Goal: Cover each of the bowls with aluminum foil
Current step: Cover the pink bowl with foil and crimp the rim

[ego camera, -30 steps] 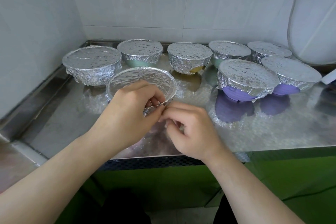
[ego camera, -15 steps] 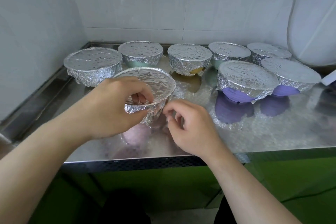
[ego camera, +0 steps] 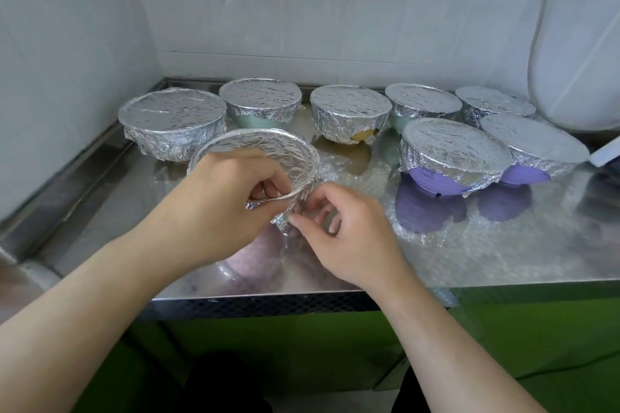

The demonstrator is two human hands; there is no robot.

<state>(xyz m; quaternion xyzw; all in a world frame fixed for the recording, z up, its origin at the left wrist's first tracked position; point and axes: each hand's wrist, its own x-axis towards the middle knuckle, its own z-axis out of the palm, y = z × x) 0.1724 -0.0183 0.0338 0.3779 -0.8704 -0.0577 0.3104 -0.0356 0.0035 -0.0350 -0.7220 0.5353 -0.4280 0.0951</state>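
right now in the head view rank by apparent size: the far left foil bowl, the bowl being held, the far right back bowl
1. far left foil bowl and held bowl: look alike; the held one is nearer, so unsure.
2. far right back bowl: smallest, though farthest and partly hidden.

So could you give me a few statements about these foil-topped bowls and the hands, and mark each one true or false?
1. Both hands are working on the same bowl. True: the left hand and the right hand both pinch foil at the near side of the front bowl.
2. Two bowls show purple below their foil. True: the near purple bowl and the far purple bowl on the right.
3. One bowl on the counter is uncovered. False: every bowl in view has foil over its top.
4. The front bowl sits flat on the steel counter. False: it is tilted, its foil top facing partly toward the camera.
5. The bowls are stacked. False: they stand side by side.
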